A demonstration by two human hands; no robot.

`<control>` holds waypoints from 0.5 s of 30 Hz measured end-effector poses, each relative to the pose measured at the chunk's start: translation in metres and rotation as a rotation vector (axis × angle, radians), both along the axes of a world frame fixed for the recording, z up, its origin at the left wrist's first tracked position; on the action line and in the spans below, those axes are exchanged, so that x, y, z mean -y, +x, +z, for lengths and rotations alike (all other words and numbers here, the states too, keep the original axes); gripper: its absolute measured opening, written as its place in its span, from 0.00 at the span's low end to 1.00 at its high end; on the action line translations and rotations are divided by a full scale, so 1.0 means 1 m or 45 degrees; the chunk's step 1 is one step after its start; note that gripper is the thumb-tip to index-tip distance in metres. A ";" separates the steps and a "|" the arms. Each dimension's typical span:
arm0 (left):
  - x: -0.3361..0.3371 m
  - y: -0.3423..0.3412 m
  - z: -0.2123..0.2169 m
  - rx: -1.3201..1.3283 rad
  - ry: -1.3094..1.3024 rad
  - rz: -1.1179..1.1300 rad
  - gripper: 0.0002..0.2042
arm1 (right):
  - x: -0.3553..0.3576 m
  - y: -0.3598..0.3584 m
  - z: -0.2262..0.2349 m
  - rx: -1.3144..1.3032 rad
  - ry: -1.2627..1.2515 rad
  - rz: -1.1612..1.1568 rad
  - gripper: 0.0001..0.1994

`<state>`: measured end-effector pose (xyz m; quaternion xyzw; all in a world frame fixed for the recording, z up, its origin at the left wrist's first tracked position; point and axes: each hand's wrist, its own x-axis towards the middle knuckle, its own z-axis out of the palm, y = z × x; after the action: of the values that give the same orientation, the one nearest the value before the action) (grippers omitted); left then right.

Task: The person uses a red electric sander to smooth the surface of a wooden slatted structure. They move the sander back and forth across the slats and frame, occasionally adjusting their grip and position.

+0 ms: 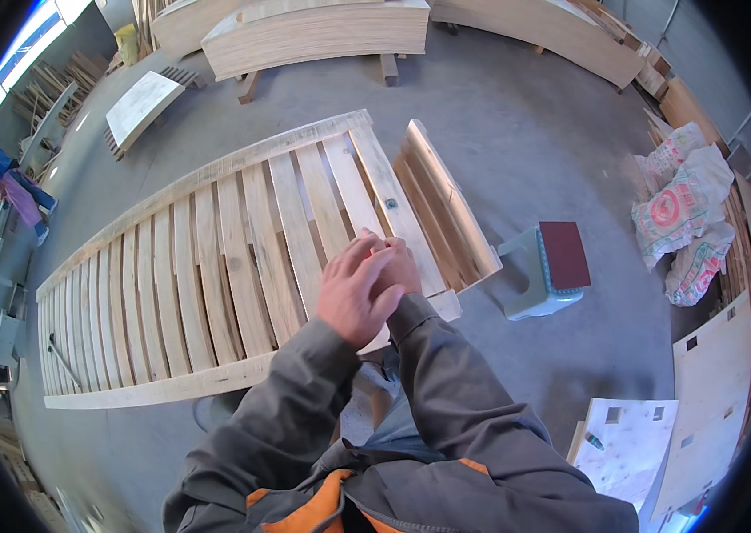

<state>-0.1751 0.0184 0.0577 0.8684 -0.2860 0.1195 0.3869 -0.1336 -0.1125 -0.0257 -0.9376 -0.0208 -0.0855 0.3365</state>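
Left hand overlaps right hand, fingers bunched together; left covers part of right, so can't tell if anything is pinched between them. Both are over the right end of the slatted wooden frame, which lies in front of the person and runs off to the left; hands and sleeves block part of its near side. Dark rod-like tool on the slats at the far left end. Just beyond the frame's right end: angled wooden piece; right of it, pale blue stool with dark red block on top. Farther right, white sacks, and below them, sheets with square cutouts. Board stack across the top, pale panel upper left, another person far left.
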 end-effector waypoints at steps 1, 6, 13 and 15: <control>0.012 0.014 -0.010 0.022 0.051 0.002 0.24 | -0.004 0.006 -0.003 0.010 0.015 0.028 0.34; 0.037 0.073 -0.023 0.042 -0.061 -0.107 0.19 | 0.006 0.051 0.006 -0.004 0.020 0.033 0.30; 0.018 0.147 -0.025 0.078 -0.116 -0.074 0.16 | -0.004 0.118 0.013 -0.036 0.082 0.070 0.24; 0.019 0.165 -0.027 0.064 -0.151 -0.080 0.16 | -0.005 0.137 0.013 -0.053 0.094 0.075 0.23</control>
<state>-0.0104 -0.0011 0.0308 0.8313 -0.3150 0.1458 0.4341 0.0033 -0.1078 -0.0124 -0.9251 -0.0381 -0.0568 0.3736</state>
